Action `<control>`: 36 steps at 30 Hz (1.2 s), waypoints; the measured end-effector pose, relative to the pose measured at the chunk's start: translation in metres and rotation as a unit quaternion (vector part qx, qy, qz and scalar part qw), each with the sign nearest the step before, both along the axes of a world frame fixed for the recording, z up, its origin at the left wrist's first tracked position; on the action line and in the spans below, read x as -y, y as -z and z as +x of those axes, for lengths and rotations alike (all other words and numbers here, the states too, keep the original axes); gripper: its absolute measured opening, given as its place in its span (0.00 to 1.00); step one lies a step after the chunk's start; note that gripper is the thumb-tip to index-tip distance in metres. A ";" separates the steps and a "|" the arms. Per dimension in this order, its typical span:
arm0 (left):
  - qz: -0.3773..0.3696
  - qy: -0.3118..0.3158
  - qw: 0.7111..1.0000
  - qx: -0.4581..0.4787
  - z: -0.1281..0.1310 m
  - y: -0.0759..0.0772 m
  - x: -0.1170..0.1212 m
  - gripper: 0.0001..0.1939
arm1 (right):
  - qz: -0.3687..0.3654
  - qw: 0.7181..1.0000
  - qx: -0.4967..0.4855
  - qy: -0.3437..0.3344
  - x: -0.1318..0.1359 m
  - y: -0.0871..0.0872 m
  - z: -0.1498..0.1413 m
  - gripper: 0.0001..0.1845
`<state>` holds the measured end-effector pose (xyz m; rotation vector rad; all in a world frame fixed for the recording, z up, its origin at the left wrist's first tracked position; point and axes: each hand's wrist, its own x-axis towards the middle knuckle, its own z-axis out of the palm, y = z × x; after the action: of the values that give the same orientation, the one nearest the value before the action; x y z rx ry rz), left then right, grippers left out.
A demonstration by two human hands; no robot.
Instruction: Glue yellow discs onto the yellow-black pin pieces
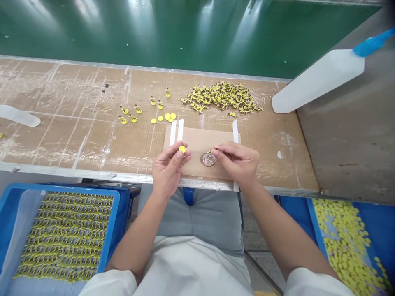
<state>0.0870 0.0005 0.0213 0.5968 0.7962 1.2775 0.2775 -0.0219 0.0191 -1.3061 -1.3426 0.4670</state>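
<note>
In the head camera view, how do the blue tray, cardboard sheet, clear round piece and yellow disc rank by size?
Largest first: blue tray, cardboard sheet, clear round piece, yellow disc. The tray and sheet sit at different heights, so their order is less sure.

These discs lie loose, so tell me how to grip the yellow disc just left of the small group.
Grip the yellow disc by opposite rim edges, coming straight down from above: it lies flat and thin on the table, no neighbour touching it, so both sides are open.
</note>
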 end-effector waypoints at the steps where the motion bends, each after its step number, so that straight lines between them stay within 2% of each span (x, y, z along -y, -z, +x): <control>1: 0.000 0.000 1.000 0.000 0.000 0.000 0.000 0.16 | -0.003 1.000 -0.002 0.000 0.000 0.000 0.000 0.03; 7: 0.011 0.001 1.000 0.002 0.000 -0.001 0.001 0.15 | 0.005 1.000 -0.015 -0.017 0.000 0.000 -0.001 0.04; 10: 0.013 0.001 1.000 0.001 0.000 0.000 0.000 0.15 | 0.006 1.000 -0.025 0.007 0.001 -0.001 0.000 0.04; 15: 0.004 0.006 1.000 0.008 -0.001 0.001 0.000 0.17 | 0.043 0.997 0.053 0.047 0.004 0.000 0.005 0.09; 18: 0.005 0.008 1.000 0.012 -0.001 0.001 0.000 0.16 | 0.083 0.991 0.098 0.023 0.004 0.000 0.008 0.11; 24: 0.013 0.010 1.000 0.006 -0.001 0.001 0.000 0.15 | 0.095 0.987 0.124 -0.034 0.000 -0.004 0.009 0.12; 32: 0.022 0.018 0.999 0.014 -0.002 0.001 0.001 0.13 | 0.112 0.984 0.125 -0.056 -0.002 -0.004 0.009 0.15; 36: 0.020 0.008 1.000 0.015 -0.002 0.000 0.002 0.13 | 0.090 0.994 0.057 -0.031 0.000 -0.004 0.007 0.12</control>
<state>0.0849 -0.0010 0.0215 0.6142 0.7405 1.2870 0.2850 -0.0220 0.0227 -1.1577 -1.4882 0.3094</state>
